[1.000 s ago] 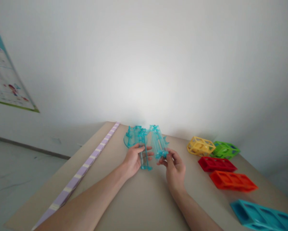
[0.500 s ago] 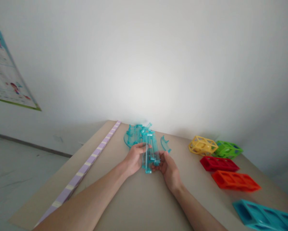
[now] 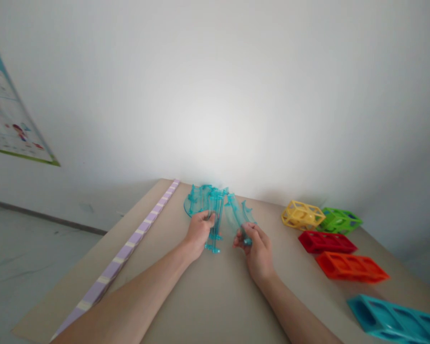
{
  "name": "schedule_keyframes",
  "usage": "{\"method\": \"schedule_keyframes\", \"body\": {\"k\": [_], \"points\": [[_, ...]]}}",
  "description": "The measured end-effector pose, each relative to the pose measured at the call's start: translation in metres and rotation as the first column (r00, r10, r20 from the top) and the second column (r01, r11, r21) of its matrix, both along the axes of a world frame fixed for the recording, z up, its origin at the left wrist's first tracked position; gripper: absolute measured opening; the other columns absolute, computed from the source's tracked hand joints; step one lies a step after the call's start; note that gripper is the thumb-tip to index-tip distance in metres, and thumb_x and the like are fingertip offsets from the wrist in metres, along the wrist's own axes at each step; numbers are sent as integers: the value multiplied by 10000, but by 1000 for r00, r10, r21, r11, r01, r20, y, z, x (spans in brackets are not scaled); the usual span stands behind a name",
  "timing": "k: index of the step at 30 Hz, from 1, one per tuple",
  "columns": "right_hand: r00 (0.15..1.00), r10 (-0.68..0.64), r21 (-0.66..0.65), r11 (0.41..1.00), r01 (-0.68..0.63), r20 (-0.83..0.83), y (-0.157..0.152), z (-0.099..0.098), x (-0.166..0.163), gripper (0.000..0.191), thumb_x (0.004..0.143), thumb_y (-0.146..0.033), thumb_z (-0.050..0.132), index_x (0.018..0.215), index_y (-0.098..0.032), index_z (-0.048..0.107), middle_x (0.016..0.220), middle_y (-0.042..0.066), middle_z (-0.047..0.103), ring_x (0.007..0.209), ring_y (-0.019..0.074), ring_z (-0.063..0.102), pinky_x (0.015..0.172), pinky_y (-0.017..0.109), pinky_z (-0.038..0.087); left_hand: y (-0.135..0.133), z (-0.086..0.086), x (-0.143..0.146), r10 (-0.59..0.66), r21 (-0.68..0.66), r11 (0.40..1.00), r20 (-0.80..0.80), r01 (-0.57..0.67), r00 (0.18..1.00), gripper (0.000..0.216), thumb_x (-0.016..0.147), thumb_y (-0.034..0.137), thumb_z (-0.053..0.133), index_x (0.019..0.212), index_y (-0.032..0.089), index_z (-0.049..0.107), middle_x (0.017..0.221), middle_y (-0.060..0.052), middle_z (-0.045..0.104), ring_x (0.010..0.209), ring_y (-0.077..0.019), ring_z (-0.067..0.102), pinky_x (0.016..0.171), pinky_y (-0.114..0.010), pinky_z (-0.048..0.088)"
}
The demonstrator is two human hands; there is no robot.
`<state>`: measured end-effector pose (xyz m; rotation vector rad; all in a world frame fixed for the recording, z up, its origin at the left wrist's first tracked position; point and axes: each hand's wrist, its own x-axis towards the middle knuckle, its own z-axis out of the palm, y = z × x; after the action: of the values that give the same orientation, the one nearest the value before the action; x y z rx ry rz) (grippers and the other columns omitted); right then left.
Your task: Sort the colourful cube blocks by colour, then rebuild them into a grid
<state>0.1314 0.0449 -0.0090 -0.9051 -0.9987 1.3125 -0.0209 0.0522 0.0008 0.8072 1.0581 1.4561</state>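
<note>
Both forearms stretch over the table (image 3: 207, 296). Left hand (image 3: 199, 229) curls shut around a straight teal piece (image 3: 215, 229); right hand (image 3: 257, 246) pinches a curved teal piece (image 3: 237, 217). Joined half a second ago, the pieces now sit apart, before the teal pile (image 3: 196, 200).

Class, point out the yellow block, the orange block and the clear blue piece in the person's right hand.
yellow block (image 3: 303, 216): head view, on its lattice top.
orange block (image 3: 351, 267): head view, middle of its upper face.
clear blue curved piece (image 3: 238, 217): head view, its middle stretch.
</note>
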Motion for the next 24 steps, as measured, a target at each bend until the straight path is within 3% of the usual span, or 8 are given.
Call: {"method": "schedule_keyframes", "body": {"k": [5, 9, 15, 20, 24], "points": [[954, 80, -179, 974, -136, -289, -1, 7, -3, 196, 750, -374, 628, 782, -189, 572, 611, -11, 558, 469, 118, 481, 433, 240, 419, 2, -7, 0, 82, 53, 996, -151, -75, 985, 305, 687, 433, 701, 622, 167, 568, 523, 23, 527, 464, -141, 528, 456, -253, 428], [878, 174, -152, 952, -266, -446, 1, 12, 2, 151, 785, -360, 557, 784, -210, 532, 595, -28, 519, 443, 102, 400, 444, 234, 392, 5, -12, -3, 135, 86, 989, -248, -117, 959, 271, 756, 405, 631, 625, 176, 568, 535, 19, 532, 499, -152, 534, 487, -249, 403], [919, 171, -114, 968, -224, -355, 1, 10, 2, 175, 788, -389, 589, 810, -231, 515, 619, -30, 547, 488, 129, 457, 485, 258, 402, 2, -8, -5, 195, 170, 976, -381, -139, 904, 250, 776, 313, 613, 572, 182, 552, 519, 38, 457, 513, -134, 442, 532, -243, 332], [938, 191, -74, 973, -220, -289, -3, 11, -1, 211, 783, -426, 602, 818, -232, 527, 660, -20, 578, 537, 144, 503, 514, 276, 411, 1, -4, -6, 320, 279, 936, -419, -215, 850, 134, 761, 219, 625, 634, 178, 632, 756, -21, 587, 789, -186, 544, 743, -277, 386], [955, 169, -43, 982, -185, -246, -3, 10, 0, 248, 770, -433, 615, 896, -228, 556, 676, -15, 588, 573, 146, 514, 520, 270, 418, 1, -2, -10, 385, 316, 911, -416, -266, 824, 134, 774, 220, 606, 656, 174, 650, 819, -39, 601, 842, -196, 559, 771, -285, 397]]}}
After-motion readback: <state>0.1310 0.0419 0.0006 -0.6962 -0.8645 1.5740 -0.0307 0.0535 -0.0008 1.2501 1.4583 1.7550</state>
